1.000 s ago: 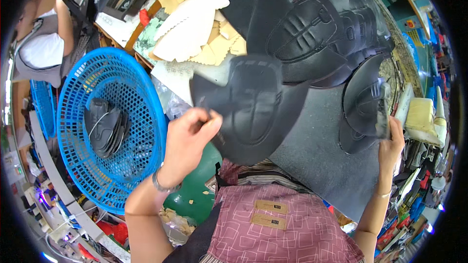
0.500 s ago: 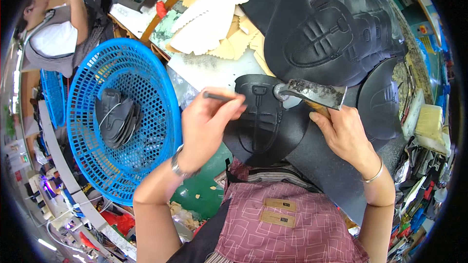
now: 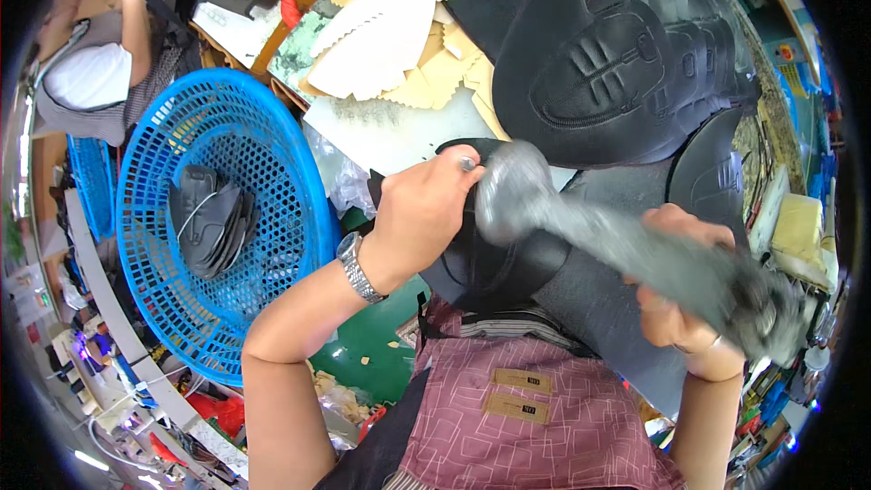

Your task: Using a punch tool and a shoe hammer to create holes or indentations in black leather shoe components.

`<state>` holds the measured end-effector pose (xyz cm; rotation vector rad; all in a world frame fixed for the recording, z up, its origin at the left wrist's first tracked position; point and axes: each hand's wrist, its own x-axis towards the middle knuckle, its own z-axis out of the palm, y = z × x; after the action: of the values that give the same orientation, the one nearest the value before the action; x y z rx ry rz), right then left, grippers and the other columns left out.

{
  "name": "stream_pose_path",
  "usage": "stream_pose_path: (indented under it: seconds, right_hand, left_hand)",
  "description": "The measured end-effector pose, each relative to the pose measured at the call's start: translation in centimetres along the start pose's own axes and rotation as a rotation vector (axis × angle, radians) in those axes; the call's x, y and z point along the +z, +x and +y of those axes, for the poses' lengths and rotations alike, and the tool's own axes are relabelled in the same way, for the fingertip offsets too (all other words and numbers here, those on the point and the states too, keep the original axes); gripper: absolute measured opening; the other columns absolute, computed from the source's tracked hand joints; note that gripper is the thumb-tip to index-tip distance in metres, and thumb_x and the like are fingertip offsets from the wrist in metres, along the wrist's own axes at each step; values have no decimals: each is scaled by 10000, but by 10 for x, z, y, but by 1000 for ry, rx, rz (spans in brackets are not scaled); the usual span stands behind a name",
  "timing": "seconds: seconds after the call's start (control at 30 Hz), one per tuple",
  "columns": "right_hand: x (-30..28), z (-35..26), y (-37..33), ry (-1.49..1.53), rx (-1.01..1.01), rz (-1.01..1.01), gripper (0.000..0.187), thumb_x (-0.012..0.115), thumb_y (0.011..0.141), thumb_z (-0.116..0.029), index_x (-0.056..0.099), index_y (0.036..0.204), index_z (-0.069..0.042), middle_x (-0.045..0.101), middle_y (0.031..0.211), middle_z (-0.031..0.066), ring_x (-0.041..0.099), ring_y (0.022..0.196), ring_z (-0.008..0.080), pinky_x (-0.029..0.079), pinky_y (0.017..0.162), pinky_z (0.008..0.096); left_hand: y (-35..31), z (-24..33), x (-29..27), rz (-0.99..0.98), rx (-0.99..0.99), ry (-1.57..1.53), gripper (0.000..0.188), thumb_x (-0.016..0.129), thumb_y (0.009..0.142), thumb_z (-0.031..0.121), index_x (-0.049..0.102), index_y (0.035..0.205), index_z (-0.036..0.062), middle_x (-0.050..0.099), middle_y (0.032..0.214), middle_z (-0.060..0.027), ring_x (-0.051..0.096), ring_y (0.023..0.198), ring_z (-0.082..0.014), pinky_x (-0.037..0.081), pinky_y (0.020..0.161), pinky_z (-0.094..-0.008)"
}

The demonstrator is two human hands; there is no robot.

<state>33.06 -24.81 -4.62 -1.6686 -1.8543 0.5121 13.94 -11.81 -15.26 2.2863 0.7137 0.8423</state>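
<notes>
The left hand (image 3: 422, 209) is curled tight around a thin metal rod (image 3: 467, 163). Only the round top of the rod pokes out by the thumb. The hand is over the top part of a black piece (image 3: 490, 272), which lies in front of the person's belly, at the near edge of the dark table (image 3: 599, 308). The hand hides some of this piece, and I cannot see the rod's low end.

The right hand (image 3: 671, 281) is wrapped around a hammer (image 3: 626, 240). The hammer is blurry, and its round end is right beside the top of the rod. I cannot tell if they touch. The two hands are apart, with the hammer reaching between them.

A big pile of black pieces (image 3: 599, 82) lies past the hammer, with one more curved black piece (image 3: 712, 177) on the right. A white piece (image 3: 386, 32) lies on tan scraps (image 3: 445, 73) at the far side. On the left is a blue basket (image 3: 318, 218) with small black parts (image 3: 213, 222) in it. The left wrist wears a silver watch (image 3: 358, 268).
</notes>
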Motion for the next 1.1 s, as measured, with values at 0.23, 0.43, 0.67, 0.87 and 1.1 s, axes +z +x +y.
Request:
stream_pose_path:
  seconds: [0.23, 0.43, 0.67, 0.87, 1.1]
  right_hand:
    - [26, 26, -20, -16, 80, -69, 242, 625, 735, -47, 550, 959, 8, 605, 795, 151, 587, 619, 358, 487, 534, 379]
    - [29, 24, -23, -59, 137, -30, 195, 629, 718, -45, 562, 885, 30, 574, 710, 161, 574, 590, 353, 471, 510, 401]
    - [4, 9, -15, 397, -236, 110, 212, 705, 609, -88, 584, 772, -28, 575, 663, 91, 584, 564, 262, 456, 496, 301]
    - [26, 22, -14, -187, 0, 41, 339, 678, 625, -67, 526, 928, -60, 543, 734, 91, 573, 574, 275, 457, 487, 371]
    - [55, 21, 7, -295, 136, -228, 245, 674, 642, -89, 525, 833, -57, 544, 795, 100, 607, 639, 292, 490, 535, 378]
  left_hand:
    - [18, 9, -10, -37, -559, -480, 96, 556, 875, 56, 526, 918, -25, 654, 794, -112, 652, 692, -172, 531, 604, -257]
    - [12, 17, -1, -28, -574, -473, 86, 545, 885, 57, 553, 901, -27, 652, 735, -103, 643, 668, -131, 521, 599, -240]
    - [1, 21, -5, -252, -43, 203, 154, 638, 749, 36, 558, 880, 25, 603, 679, -112, 607, 594, -251, 474, 505, -332]
    - [27, 12, -3, -46, -625, -527, 151, 567, 866, 130, 504, 852, -6, 609, 658, -117, 634, 575, -199, 496, 537, -292]
    - [101, 3, 16, -121, -156, -52, 179, 686, 723, 197, 629, 728, 27, 581, 988, -148, 601, 779, -235, 472, 725, -332]
